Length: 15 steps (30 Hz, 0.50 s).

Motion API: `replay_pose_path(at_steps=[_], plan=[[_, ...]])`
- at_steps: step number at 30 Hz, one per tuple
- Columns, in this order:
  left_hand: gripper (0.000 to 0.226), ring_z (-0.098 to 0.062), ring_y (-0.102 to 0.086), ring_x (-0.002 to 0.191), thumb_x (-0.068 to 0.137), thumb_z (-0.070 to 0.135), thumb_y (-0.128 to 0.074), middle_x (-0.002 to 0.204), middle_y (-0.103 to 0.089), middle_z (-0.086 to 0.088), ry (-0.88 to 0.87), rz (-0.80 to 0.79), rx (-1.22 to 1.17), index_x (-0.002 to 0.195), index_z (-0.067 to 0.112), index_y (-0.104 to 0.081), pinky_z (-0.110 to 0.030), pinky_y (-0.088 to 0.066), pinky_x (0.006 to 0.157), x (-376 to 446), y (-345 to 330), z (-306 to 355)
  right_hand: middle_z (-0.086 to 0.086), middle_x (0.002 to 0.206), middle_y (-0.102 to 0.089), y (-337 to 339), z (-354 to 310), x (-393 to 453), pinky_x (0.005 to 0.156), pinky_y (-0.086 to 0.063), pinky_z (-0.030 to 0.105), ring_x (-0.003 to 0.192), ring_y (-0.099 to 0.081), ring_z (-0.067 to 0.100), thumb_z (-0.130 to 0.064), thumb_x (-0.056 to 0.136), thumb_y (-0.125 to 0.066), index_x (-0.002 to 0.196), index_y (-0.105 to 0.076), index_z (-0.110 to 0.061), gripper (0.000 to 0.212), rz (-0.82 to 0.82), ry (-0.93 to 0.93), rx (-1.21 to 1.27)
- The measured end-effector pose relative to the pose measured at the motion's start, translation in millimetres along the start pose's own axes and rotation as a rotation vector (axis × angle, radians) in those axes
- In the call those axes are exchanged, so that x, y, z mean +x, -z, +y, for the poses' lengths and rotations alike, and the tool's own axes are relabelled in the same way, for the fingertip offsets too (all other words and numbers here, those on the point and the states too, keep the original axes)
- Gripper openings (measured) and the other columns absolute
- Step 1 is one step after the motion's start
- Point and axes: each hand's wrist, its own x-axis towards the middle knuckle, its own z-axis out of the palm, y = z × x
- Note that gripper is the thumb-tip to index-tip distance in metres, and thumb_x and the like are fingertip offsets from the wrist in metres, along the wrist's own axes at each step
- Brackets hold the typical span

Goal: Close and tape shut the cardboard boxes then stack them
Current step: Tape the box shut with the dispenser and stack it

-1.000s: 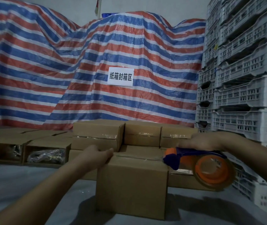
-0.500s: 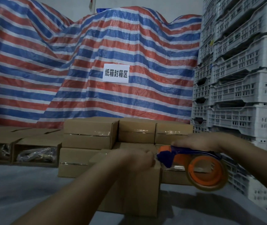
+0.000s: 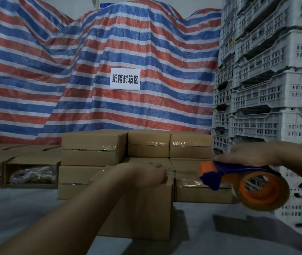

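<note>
Cardboard, near centre: a plain brown cardboard box stands on the grey floor, its top at hand height.
Left hand: the left hand lies on the box's top near its right edge, fingers curled down over a strip of clear tape; whether it pinches the tape cannot be told.
Right hand: the right hand grasps the blue and orange tape dispenser from above, right of the box, tape stretched between them.
Behind: sealed brown cartons stacked in two layers.
Far left: open cartons holding plastic-bagged goods.
Far right: stacked white plastic crates.
Backdrop: red, white and blue striped tarpaulin with a white paper sign.
</note>
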Motion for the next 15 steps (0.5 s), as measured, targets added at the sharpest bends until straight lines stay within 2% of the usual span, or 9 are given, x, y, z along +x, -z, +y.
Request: replay_pose_path(at_steps=[2, 4, 6, 8, 11, 13, 15], plan=[[0.039, -0.023, -0.048, 0.122, 0.103, 0.048, -0.031, 0.136, -0.051, -0.004, -0.003, 0.005, -0.072, 0.131, 0.028, -0.05, -0.043, -0.035, 0.109, -1.4, 1.2, 0.3, -0.014, 0.05, -0.061, -11.0, -6.5, -3.8, 0.057, -0.039, 0.021, 0.043, -0.053, -0.003, -0.071, 0.095, -0.037, 0.063, -0.066, -0.026, 0.063, 0.08, 0.026, -0.12], [0.04, -0.018, -0.053, 0.111, 0.098, 0.057, -0.037, 0.121, -0.056, 0.0, -0.004, 0.035, -0.11, 0.121, 0.029, -0.056, -0.043, -0.041, 0.104, 3.6, -1.3, -2.5, -0.011, 0.058, -0.064, -26.6, -28.2, -1.8, 0.058, -0.042, 0.024, 0.051, -0.058, -0.002, -0.076, 0.092, -0.035, 0.07, -0.067, -0.028, 0.062, 0.164, 0.081, -0.324], [0.044, -0.018, -0.054, 0.11, 0.095, 0.06, -0.041, 0.12, -0.057, 0.001, 0.024, 0.026, -0.152, 0.122, 0.029, -0.056, -0.044, -0.042, 0.104, 6.9, -2.5, -4.2, -0.006, 0.066, -0.062, -36.1, -51.5, 5.2, 0.056, -0.043, 0.027, 0.059, -0.058, 0.005, -0.078, 0.09, -0.033, 0.075, -0.06, -0.025, 0.061, 0.276, 0.15, -0.533], [0.045, -0.018, -0.054, 0.111, 0.094, 0.059, -0.043, 0.12, -0.058, 0.0, 0.052, 0.025, -0.181, 0.125, 0.028, -0.055, -0.044, -0.042, 0.104, 8.6, -1.0, -3.8, -0.006, 0.068, -0.055, -34.6, -71.8, 3.9, 0.052, -0.036, 0.027, 0.06, -0.05, 0.008, -0.072, 0.094, -0.033, 0.07, -0.052, -0.024, 0.057, 0.377, 0.194, -0.714], [0.042, -0.017, -0.054, 0.11, 0.095, 0.057, -0.044, 0.119, -0.057, 0.001, 0.062, 0.031, -0.172, 0.123, 0.028, -0.055, -0.041, -0.042, 0.103, 10.7, -2.2, -4.3, -0.004, 0.074, -0.05, -23.9, -92.5, -6.1, 0.055, -0.034, 0.029, 0.063, -0.045, 0.011, -0.063, 0.099, -0.034, 0.072, -0.046, -0.022, 0.05, 0.323, 0.147, -0.826], [0.027, -0.012, -0.055, 0.1, 0.098, 0.052, -0.043, 0.107, -0.058, 0.004, 0.053, 0.035, -0.197, 0.108, 0.031, -0.057, -0.031, -0.045, 0.091, 10.9, -2.9, -3.4, -0.004, 0.075, -0.048, -21.3, -102.0, -10.1, 0.054, -0.033, 0.028, 0.064, -0.044, 0.012, -0.057, 0.101, -0.037, 0.072, -0.043, -0.022, 0.046, 0.276, 0.118, -0.889], [0.02, -0.009, -0.055, 0.092, 0.1, 0.049, -0.042, 0.098, -0.057, 0.007, 0.04, 0.045, -0.217, 0.094, 0.035, -0.054, -0.027, -0.044, 0.082, 10.2, -2.0, -2.0, -0.002, 0.077, -0.05, -26.5, -109.0, -9.9, 0.051, -0.033, 0.028, 0.064, -0.046, 0.014, -0.047, 0.1, -0.047, 0.073, -0.044, -0.021, 0.038, 0.265, 0.098, -1.067]])
